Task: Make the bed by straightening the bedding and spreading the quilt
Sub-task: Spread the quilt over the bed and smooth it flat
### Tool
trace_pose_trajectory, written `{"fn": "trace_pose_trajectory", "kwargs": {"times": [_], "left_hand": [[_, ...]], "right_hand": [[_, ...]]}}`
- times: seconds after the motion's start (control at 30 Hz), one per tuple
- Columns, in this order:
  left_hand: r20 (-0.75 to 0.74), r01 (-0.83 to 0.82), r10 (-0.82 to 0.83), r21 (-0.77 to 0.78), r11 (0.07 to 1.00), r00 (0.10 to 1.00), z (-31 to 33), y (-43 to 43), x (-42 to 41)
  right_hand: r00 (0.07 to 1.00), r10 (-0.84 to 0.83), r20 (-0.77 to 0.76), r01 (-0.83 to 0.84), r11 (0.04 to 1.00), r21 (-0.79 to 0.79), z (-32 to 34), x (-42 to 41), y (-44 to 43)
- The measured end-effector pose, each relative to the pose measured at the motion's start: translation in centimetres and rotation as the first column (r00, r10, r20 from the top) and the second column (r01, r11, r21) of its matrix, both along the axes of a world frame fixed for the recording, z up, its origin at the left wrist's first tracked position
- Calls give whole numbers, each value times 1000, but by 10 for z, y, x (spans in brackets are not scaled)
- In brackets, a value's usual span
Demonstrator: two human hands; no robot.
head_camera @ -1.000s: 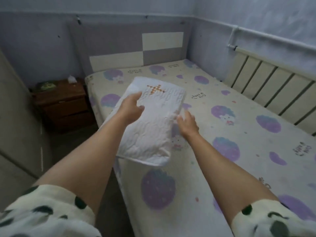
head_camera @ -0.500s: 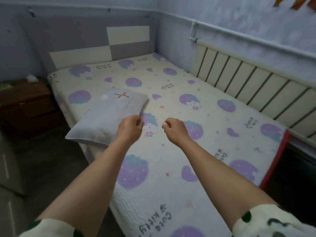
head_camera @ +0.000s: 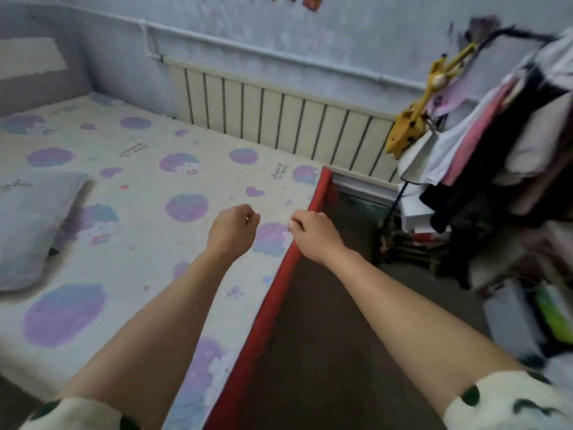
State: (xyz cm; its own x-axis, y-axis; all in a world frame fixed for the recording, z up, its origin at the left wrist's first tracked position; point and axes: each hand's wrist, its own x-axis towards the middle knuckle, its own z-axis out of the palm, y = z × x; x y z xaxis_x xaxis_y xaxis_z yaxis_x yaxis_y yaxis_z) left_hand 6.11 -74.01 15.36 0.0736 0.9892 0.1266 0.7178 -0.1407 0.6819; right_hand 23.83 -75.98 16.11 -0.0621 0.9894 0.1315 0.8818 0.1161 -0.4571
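We held both bare arms straight out in front of us, over the foot of the bed. Our left hand (head_camera: pixel 233 231) hung above the patterned sheet (head_camera: pixel 148 169). Our right hand (head_camera: pixel 313 235) hung just above the red edge (head_camera: pixel 273 293) that ends the mattress. Both hands were clenched into loose fists, knuckles up and thumbs turned toward each other, and neither grasped anything. They were near one another but not touching.

The sheet, cream with purple blobs and small cartoon figures, lay flat across the bed. The bed's long axis ran from the red edge away to our left, toward the grey headboard (head_camera: pixel 34 66), alongside the ribbed radiator (head_camera: pixel 279 125) on the far wall. A pale pillow (head_camera: pixel 31 225) lay on the sheet at the left, short of the headboard. It was well apart from our hands, the left hand being the nearer.

No quilt was spread on the bed, and we could not pick one out anywhere. To our right, past the red edge and nearer the right hand, hung a blurred heap of clothes and fabric (head_camera: pixel 502 125) with a yellow toy (head_camera: pixel 409 122) beside it. We judged that the quilt had yet to be fetched. Whether it lay in that heap we could not tell.
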Motion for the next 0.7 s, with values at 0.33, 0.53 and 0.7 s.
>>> {"fn": "trace_pose_trajectory", "kwargs": {"times": [0.33, 0.53, 0.7], "left_hand": [[-60, 466, -464, 20, 884, 884, 4, -108, 302], [-32, 714, -717, -78, 696, 696, -11, -168, 451], [-6, 866, -870, -100, 490, 492, -16, -217, 552]], "right_hand": [[916, -402, -5, 402, 915, 33, 0, 271, -178], [744, -667, -29, 668, 744, 28, -20, 386, -288], [547, -837, -26, 837, 546, 37, -20, 455, -357]]}}
